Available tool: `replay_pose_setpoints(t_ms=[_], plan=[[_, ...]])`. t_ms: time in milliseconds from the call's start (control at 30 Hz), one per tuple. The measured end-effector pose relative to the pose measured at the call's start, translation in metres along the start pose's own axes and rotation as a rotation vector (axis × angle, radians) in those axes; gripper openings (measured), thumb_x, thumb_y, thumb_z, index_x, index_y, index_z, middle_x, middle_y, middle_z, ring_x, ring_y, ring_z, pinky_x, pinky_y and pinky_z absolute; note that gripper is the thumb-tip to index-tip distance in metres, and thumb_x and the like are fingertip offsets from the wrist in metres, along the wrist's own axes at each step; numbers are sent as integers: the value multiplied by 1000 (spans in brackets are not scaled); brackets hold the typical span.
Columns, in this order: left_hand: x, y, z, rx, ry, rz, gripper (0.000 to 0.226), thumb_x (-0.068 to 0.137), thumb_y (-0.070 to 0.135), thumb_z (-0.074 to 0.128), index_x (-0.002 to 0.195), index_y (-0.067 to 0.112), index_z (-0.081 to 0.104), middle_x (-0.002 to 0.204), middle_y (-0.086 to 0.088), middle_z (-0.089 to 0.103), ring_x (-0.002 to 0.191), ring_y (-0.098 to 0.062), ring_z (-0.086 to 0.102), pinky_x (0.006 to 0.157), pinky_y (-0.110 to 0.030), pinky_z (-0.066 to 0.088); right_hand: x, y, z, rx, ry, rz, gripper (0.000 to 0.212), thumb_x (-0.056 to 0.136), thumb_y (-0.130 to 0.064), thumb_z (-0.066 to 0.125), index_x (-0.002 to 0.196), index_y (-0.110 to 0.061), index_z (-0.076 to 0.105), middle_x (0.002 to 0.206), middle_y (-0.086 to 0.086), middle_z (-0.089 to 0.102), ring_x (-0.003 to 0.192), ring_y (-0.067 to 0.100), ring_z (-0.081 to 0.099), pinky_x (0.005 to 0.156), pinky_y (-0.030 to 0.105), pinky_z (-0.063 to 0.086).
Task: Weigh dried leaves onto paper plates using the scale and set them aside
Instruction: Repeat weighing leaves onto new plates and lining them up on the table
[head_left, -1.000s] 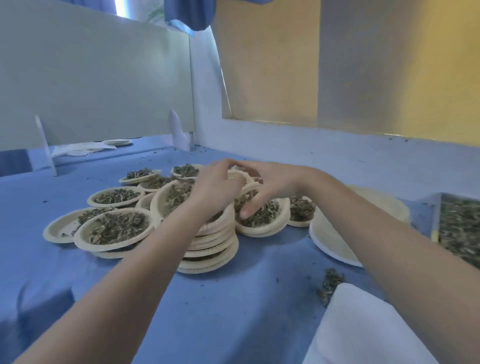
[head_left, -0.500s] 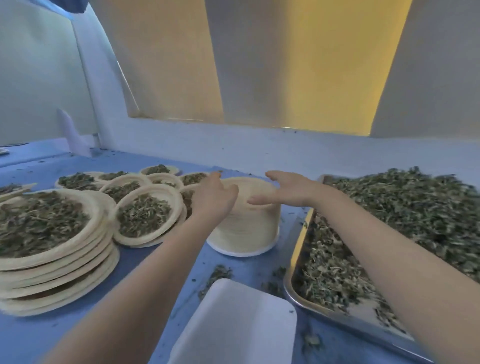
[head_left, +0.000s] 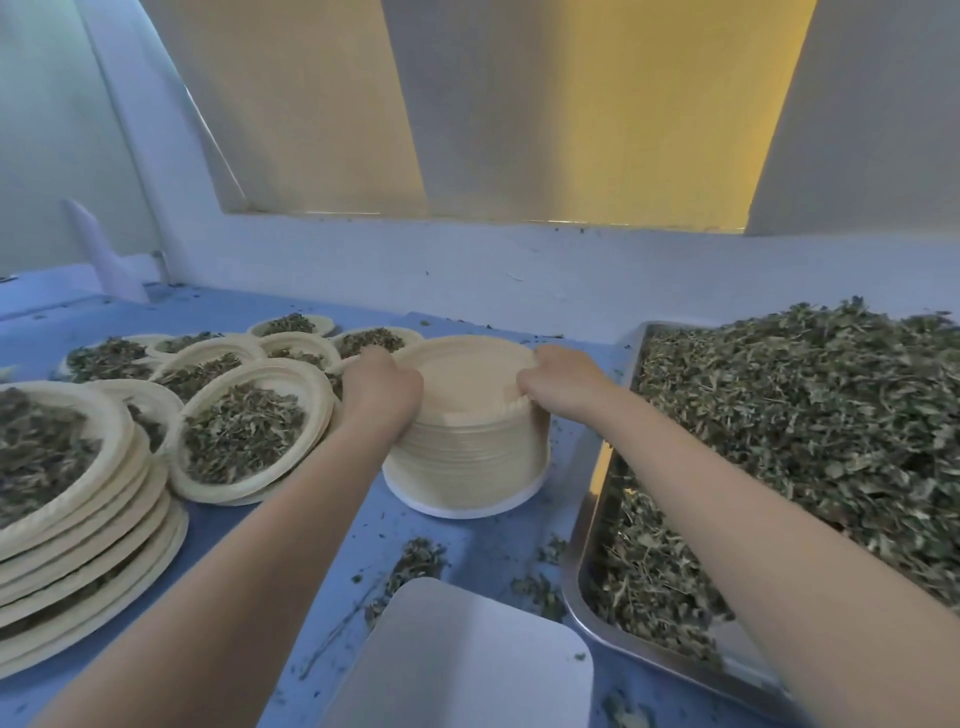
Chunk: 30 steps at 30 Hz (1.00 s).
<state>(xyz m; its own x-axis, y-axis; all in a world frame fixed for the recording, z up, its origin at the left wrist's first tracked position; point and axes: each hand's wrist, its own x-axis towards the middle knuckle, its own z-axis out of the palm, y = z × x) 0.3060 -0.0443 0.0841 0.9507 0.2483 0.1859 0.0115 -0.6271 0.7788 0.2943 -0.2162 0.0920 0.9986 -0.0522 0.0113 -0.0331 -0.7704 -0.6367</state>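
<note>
Between the filled plates on the left and the leaf tray on the right stands a tall stack of empty round tan paper plates (head_left: 467, 447), upside down on the blue table (head_left: 260, 561). Its long way goes straight up, and the flat plate bottoms face up.

Both hands are on the top of the stack. The left hand (head_left: 382, 387) curls over the left edge, and the right hand (head_left: 558, 387) curls its fingers (head_left: 524, 387) over the right edge, pinching the rim of the top plate. I think they hold it this way to peel off one plate, with one hand keeping the stack steady. I cannot tell how many plates are being gripped.

On the right, the shiny metal tray (head_left: 584, 571) holds a big heap of dried green leaves (head_left: 779, 431), close by so leaves are easy to grab. On the left sit round paper plates already filled with leaves (head_left: 244, 431), some piled up, set aside out of the way. Near the person lies a flat white board with round corners (head_left: 467, 660), maybe the scale top, but I cannot be sure. Loose leaf bits lie on the table.
</note>
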Motion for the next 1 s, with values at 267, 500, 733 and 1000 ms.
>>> replay_pose_setpoints(t_ms=[267, 500, 733, 1000], plan=[[2, 26, -19, 123, -52, 139, 7, 84, -2, 35, 82, 5, 36, 78, -4, 37, 72, -22, 38, 58, -32, 29, -8, -16, -27, -49, 14, -20, 42, 97, -16, 37, 137, -3, 34, 130, 13, 47, 92, 21, 47, 69, 32, 36], [-23, 51, -52, 94, -58, 200, 31, 79, -9, 31, 65, 15, 19, 67, -1, 20, 57, -16, 16, 50, -27, 13, -48, -32, -53, -34, 40, -78, 11, 93, -10, 39, 81, -8, 37, 75, 10, 37, 60, 17, 24, 53, 30, 19], [-91, 28, -91, 58, -13, 242, 18, 74, -7, 34, 79, 8, 42, 73, -9, 36, 64, -18, 30, 58, -30, 22, -118, -33, -45, -8, 47, -157, 11, 91, -18, 45, 84, -12, 38, 82, 4, 38, 62, 17, 31, 54, 31, 21], [-167, -45, -95, 58, -85, 132, 40, 78, -6, 36, 110, 8, 56, 75, -4, 48, 64, -23, 42, 50, -27, 29, -193, -9, 25, -73, 19, -192, 31, 90, -22, 46, 118, -12, 51, 110, 10, 59, 99, 27, 54, 73, 34, 39]])
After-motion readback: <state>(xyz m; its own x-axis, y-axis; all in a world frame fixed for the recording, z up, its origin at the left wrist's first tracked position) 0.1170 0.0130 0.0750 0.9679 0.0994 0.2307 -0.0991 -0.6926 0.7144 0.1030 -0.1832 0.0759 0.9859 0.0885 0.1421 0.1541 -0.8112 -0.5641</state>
